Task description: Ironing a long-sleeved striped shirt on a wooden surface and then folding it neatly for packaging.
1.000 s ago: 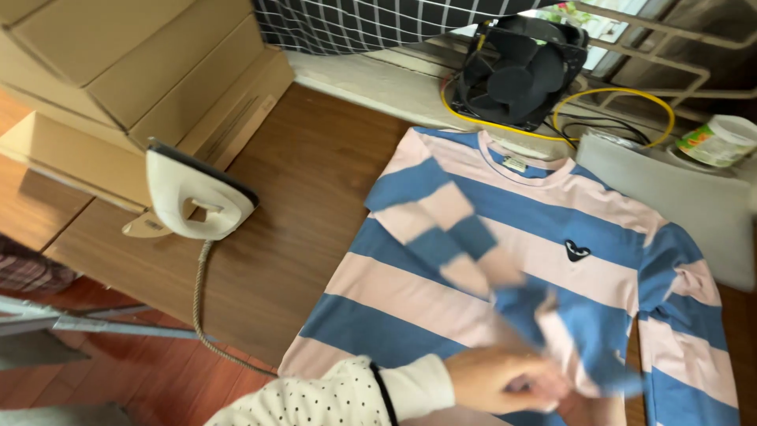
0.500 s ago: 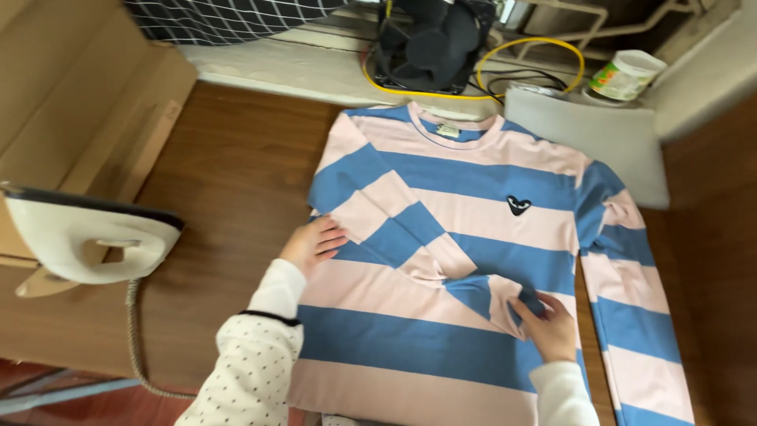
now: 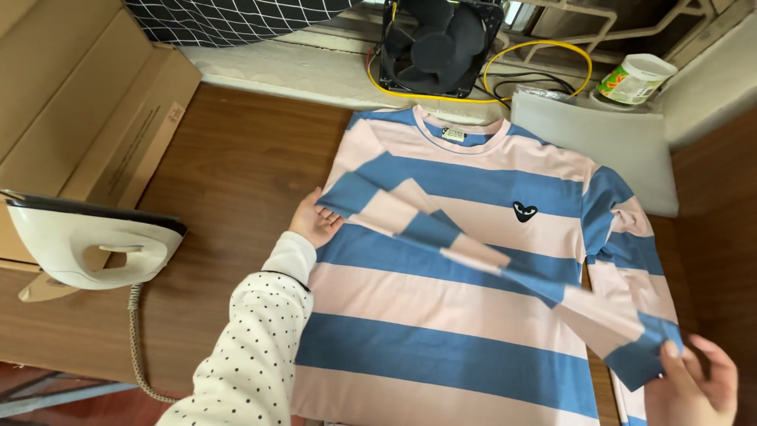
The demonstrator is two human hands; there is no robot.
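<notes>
A long-sleeved shirt with pink and blue stripes and a small black heart mark lies face up on a brown wooden table. My left hand presses flat on the shirt's left edge, where the left sleeve folds inward. This sleeve stretches diagonally across the chest toward the lower right. My right hand grips its blue cuff at the bottom right, lifted off the table. My left arm wears a white sleeve with black dots.
A white iron stands at the table's left edge, its cord hanging down. Cardboard boxes sit at the far left. Behind the shirt are a black fan, a yellow cable, a grey pad and a small tub.
My right hand has pulled the sleeve cuff from the shirt's middle out to the lower right. My left hand slid up along the shirt's left edge. The view shifted.
</notes>
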